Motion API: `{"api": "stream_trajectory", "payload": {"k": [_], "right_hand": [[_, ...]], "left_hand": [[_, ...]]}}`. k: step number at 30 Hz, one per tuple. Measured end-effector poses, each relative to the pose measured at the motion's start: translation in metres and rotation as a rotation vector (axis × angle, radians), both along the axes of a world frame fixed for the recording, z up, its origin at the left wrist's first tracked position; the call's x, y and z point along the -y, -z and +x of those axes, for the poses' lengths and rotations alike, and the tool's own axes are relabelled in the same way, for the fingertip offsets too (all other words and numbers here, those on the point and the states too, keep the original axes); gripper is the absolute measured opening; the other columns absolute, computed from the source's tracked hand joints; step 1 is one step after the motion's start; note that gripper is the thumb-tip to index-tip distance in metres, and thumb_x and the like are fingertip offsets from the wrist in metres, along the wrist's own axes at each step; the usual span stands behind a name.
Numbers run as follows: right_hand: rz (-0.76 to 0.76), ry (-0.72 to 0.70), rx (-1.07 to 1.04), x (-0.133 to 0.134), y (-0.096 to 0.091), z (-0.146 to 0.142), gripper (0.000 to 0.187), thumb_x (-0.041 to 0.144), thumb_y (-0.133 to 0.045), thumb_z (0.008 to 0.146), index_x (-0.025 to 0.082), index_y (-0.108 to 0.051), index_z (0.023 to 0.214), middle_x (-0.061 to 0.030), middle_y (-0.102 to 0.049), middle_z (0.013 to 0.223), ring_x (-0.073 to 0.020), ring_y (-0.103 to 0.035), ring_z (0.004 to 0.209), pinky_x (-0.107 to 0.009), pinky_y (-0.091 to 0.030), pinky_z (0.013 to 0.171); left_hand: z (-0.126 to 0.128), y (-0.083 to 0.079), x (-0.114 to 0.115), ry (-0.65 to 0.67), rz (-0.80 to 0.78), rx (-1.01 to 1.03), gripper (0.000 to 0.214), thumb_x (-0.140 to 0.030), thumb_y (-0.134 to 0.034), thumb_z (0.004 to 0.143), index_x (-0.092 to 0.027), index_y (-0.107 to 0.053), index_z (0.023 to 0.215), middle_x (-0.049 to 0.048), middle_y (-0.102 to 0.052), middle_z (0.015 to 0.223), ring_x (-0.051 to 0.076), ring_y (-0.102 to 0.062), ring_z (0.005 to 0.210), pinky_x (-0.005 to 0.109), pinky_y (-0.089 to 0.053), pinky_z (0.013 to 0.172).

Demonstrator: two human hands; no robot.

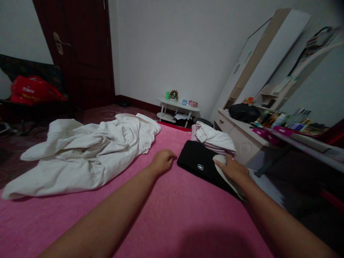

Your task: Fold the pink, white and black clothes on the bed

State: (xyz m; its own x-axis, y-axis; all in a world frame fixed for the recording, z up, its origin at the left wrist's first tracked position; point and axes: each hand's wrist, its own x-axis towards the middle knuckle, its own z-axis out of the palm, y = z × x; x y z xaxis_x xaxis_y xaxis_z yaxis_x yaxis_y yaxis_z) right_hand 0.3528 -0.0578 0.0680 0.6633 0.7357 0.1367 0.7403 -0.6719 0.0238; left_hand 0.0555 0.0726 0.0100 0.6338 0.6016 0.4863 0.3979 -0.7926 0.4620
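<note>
My left hand [162, 161] rests on the pink bed cover [166, 211] with its fingers curled into a loose fist, holding nothing that I can see. It lies just left of a folded black garment [199, 162] with a small white logo. My right hand [232, 169] lies on the right end of that black garment, fingers closed over a pale whitish piece of cloth [220, 159] that runs under the hand. Behind the black garment sits a folded white and pale pink pile [213, 139].
A crumpled white sheet [86, 150] spreads over the bed's left side. A dresser [242, 134] with a black bag and bottles stands at the right, a small white shelf [177, 108] by the far wall, a dark red door [80, 50] behind.
</note>
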Motion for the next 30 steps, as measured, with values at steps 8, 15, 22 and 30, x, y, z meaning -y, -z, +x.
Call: {"api": "stream_trajectory", "payload": {"k": [8, 15, 22, 30], "right_hand": [[0.031, 0.085, -0.105, 0.0, 0.014, 0.001, 0.081, 0.078, -0.043, 0.072, 0.015, -0.058, 0.121, -0.0219, -0.063, 0.113, -0.0382, -0.061, 0.104, -0.046, -0.047, 0.079], [0.108, -0.045, -0.005, 0.004, 0.022, 0.0, 0.06, 0.064, -0.049, 0.079, 0.016, -0.062, 0.114, -0.017, -0.063, 0.115, -0.0326, -0.058, 0.109, -0.041, -0.046, 0.084], [0.206, 0.024, 0.077, 0.014, 0.03, -0.025, 0.054, 0.058, -0.042, 0.085, 0.016, -0.057, 0.116, -0.016, -0.068, 0.102, -0.0311, -0.065, 0.093, -0.037, -0.046, 0.075], [0.209, -0.27, 0.361, 0.013, 0.004, 0.002, 0.036, 0.055, -0.047, 0.086, 0.025, -0.059, 0.102, -0.0084, -0.069, 0.082, -0.0265, -0.066, 0.078, -0.031, -0.037, 0.062]], "left_hand": [[0.003, 0.003, -0.003, -0.022, -0.044, -0.012, 0.028, -0.014, -0.05, 0.08, -0.021, -0.074, 0.092, 0.0039, -0.071, 0.096, 0.018, -0.063, 0.091, 0.029, -0.049, 0.085], [0.002, 0.008, -0.005, -0.008, -0.016, 0.011, 0.027, -0.012, -0.052, 0.079, -0.021, -0.074, 0.091, 0.004, -0.071, 0.095, 0.018, -0.062, 0.091, 0.029, -0.048, 0.086], [0.002, 0.008, -0.004, 0.017, -0.024, 0.019, 0.028, -0.01, -0.051, 0.078, -0.02, -0.074, 0.089, 0.0044, -0.071, 0.094, 0.018, -0.063, 0.09, 0.03, -0.049, 0.086], [-0.001, 0.01, -0.005, 0.032, -0.039, 0.061, 0.027, -0.009, -0.051, 0.078, -0.019, -0.074, 0.088, 0.0044, -0.071, 0.091, 0.017, -0.063, 0.088, 0.028, -0.048, 0.084]]}}
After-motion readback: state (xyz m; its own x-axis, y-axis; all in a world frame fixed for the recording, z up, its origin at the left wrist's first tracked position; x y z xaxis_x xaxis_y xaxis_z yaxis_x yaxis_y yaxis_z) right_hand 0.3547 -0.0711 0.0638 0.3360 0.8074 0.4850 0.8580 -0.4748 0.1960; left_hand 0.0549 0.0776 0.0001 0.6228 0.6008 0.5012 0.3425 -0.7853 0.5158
